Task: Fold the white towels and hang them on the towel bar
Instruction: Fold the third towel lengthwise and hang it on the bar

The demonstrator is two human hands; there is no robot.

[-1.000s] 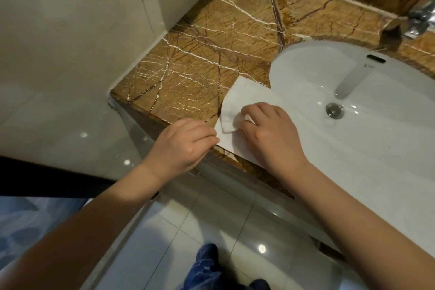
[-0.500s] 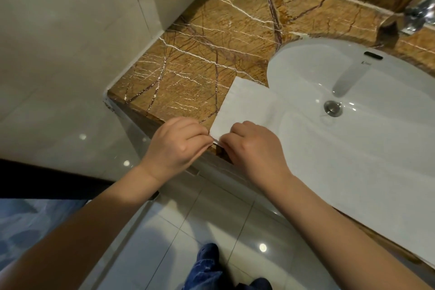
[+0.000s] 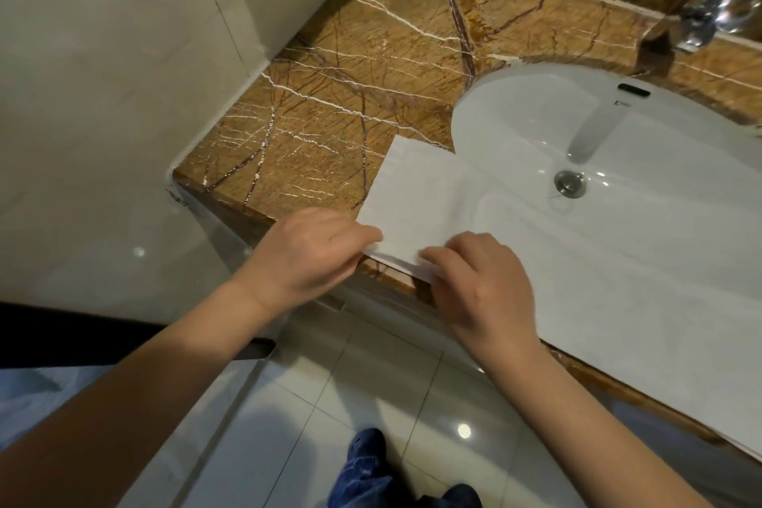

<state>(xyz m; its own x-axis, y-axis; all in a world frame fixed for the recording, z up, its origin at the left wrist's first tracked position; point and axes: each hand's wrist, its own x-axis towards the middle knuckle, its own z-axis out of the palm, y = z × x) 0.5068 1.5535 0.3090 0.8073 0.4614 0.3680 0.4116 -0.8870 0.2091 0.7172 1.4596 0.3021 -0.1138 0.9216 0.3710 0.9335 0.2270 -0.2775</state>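
Note:
A thin white towel lies flat across the brown marble counter and stretches right over the front rim of the white sink. Its near left end sits at the counter's front edge. My left hand pinches the towel's near left corner. My right hand pinches the same near edge a little to the right, fingers curled on the cloth. No towel bar is in view.
A chrome tap stands at the back right, and the drain sits in the basin. A tiled wall closes off the left side. Glossy floor tiles and a blue shoe lie below the counter.
The towel's folded-over corner has been laid out flat. My right hand moved from on top of the towel to its near edge, then slid right along it. My left hand took the corner.

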